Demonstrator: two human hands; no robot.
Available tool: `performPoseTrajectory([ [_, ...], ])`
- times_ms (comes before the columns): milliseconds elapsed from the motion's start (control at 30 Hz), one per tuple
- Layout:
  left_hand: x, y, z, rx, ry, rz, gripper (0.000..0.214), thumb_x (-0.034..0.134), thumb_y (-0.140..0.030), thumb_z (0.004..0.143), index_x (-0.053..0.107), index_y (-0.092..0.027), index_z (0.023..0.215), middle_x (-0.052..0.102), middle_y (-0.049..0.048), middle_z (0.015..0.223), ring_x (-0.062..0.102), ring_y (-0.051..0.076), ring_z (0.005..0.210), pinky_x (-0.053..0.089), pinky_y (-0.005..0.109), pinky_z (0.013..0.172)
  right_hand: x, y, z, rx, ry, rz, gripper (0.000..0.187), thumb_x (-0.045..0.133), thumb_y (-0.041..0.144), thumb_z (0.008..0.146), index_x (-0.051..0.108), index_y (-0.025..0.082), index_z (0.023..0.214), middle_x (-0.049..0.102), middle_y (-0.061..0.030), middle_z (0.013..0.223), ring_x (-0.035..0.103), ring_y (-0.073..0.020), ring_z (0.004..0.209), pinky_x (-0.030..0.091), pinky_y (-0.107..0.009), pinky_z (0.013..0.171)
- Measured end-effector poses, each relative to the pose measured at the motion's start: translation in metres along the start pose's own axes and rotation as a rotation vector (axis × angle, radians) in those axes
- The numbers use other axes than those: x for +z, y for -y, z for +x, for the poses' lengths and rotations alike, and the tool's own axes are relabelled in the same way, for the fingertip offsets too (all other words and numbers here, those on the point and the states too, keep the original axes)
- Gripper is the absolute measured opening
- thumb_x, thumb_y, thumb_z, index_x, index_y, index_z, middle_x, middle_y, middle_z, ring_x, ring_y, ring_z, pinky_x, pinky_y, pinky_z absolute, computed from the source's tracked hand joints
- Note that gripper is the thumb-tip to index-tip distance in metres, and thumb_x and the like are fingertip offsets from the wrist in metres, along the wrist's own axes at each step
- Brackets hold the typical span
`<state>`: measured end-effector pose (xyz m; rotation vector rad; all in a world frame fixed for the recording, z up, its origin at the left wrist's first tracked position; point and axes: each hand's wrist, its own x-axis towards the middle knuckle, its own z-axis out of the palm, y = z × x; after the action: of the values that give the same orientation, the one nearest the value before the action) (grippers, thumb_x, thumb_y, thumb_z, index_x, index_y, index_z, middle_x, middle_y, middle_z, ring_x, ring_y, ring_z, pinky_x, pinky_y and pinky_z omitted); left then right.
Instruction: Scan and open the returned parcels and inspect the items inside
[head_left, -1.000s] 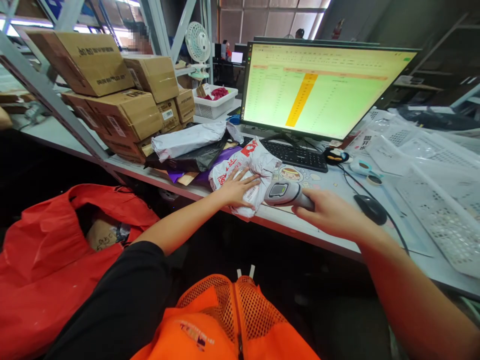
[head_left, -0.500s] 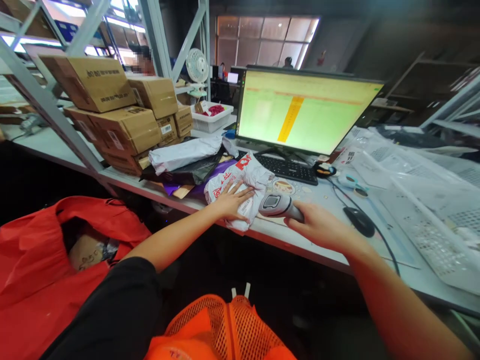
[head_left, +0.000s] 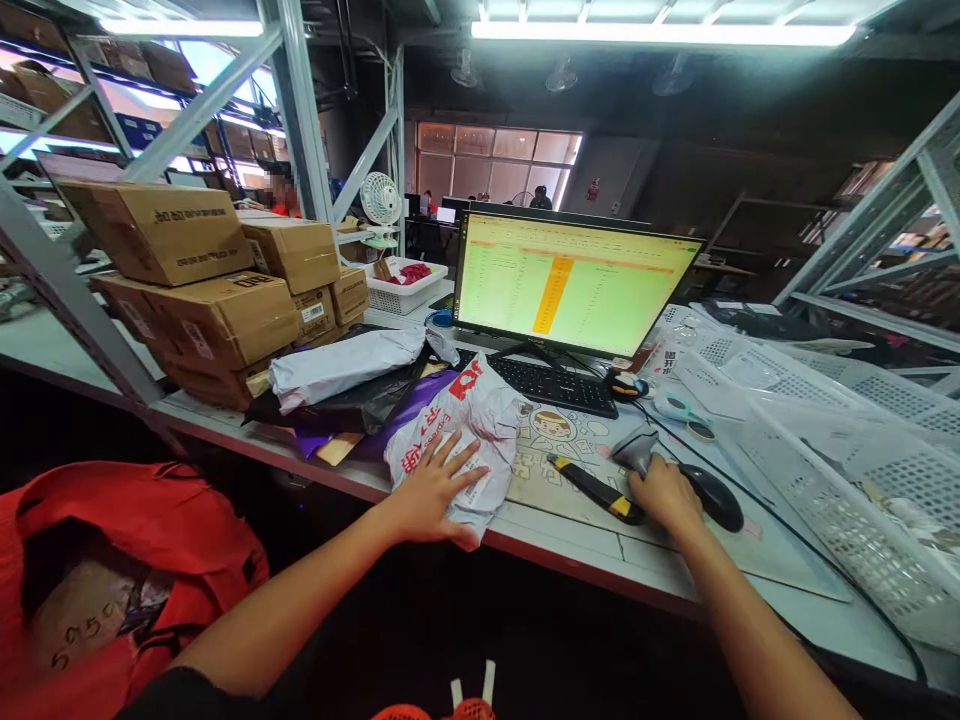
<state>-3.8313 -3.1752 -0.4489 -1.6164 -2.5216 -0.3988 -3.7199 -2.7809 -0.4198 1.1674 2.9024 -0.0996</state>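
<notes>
My left hand (head_left: 436, 488) lies spread over a white plastic mailer bag (head_left: 491, 425) with red print, close to the desk's front edge. In my right hand (head_left: 667, 492) is a grey barcode scanner (head_left: 636, 450), held low over the desk mat beside the black mouse (head_left: 712, 497). Between my hands a black and yellow utility knife (head_left: 596, 488) rests on the mat (head_left: 540, 475). Behind the mailer stand a black keyboard (head_left: 555, 385) and a lit monitor (head_left: 574, 285) with a table and an orange column.
Stacked cardboard boxes (head_left: 217, 320) and more wrapped parcels (head_left: 349, 370) fill the left. White perforated baskets (head_left: 840, 480) occupy the right, with a roll of tape (head_left: 701, 430) beside them. A red bag (head_left: 172, 560) holding a package sits below the desk, lower left. Other people are in the background.
My right hand has moved the scanner away from the mailer, to the right and down towards the mouse. The utility knife now shows. My left hand stays on the mailer; the view has tilted up.
</notes>
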Motion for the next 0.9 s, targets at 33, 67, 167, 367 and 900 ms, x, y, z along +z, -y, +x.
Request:
performPoseTrajectory([
  [33, 0.001, 0.000, -0.002, 0.013, 0.037, -0.004, 0.111, 0.077, -0.080, 0.068, 0.042, -0.029, 0.161, 0.021, 0.0117, 0.173, 0.009, 0.047, 0.160, 0.009, 0.070, 0.127, -0.002, 0.000, 0.000, 0.006, -0.018, -0.017, 0.054, 0.045, 0.037, 0.100, 0.057, 0.001, 0.137, 0.064, -0.0298, 0.129, 0.064, -0.0414, 0.117, 0.052, -0.048, 0.092],
  [67, 0.002, 0.000, -0.003, 0.021, 0.075, -0.005, 0.120, 0.083, -0.078, 0.062, 0.039, -0.029, 0.162, 0.018, 0.0133, 0.174, 0.006, 0.049, 0.159, 0.009, 0.072, 0.126, -0.006, 0.003, 0.000, 0.005, -0.058, -0.030, 0.055, 0.046, 0.039, 0.099, 0.058, 0.001, 0.136, 0.064, -0.0303, 0.128, 0.063, -0.0424, 0.118, 0.051, -0.050, 0.094],
  [167, 0.006, -0.001, -0.006, 0.009, 0.145, 0.020, 0.124, 0.092, -0.064, 0.060, 0.035, -0.029, 0.164, 0.011, 0.0139, 0.175, 0.000, 0.049, 0.159, 0.008, 0.073, 0.125, -0.024, 0.024, 0.013, -0.083, -0.188, -0.010, 0.059, 0.040, 0.035, 0.101, 0.051, -0.001, 0.145, 0.060, -0.0314, 0.134, 0.058, -0.0416, 0.125, 0.047, -0.050, 0.103],
  [367, 0.005, -0.002, -0.008, -0.025, 0.166, 0.038, 0.110, 0.089, -0.048, 0.070, 0.035, -0.032, 0.164, 0.010, 0.0091, 0.175, -0.002, 0.044, 0.161, 0.008, 0.068, 0.128, -0.027, 0.085, 0.083, -0.257, 0.072, 0.038, 0.059, 0.051, 0.026, 0.097, 0.048, 0.013, 0.155, 0.062, -0.0204, 0.141, 0.060, -0.0321, 0.128, 0.046, -0.038, 0.106],
  [900, 0.007, -0.002, -0.006, -0.044, 0.135, 0.013, 0.109, 0.090, -0.056, 0.069, 0.038, -0.033, 0.162, 0.013, 0.0080, 0.175, 0.003, 0.044, 0.161, 0.011, 0.069, 0.128, -0.012, 0.112, 0.117, -0.261, 0.139, 0.017, 0.064, 0.057, 0.023, 0.094, 0.047, 0.017, 0.157, 0.060, -0.0207, 0.144, 0.061, -0.0325, 0.131, 0.050, -0.041, 0.105],
])
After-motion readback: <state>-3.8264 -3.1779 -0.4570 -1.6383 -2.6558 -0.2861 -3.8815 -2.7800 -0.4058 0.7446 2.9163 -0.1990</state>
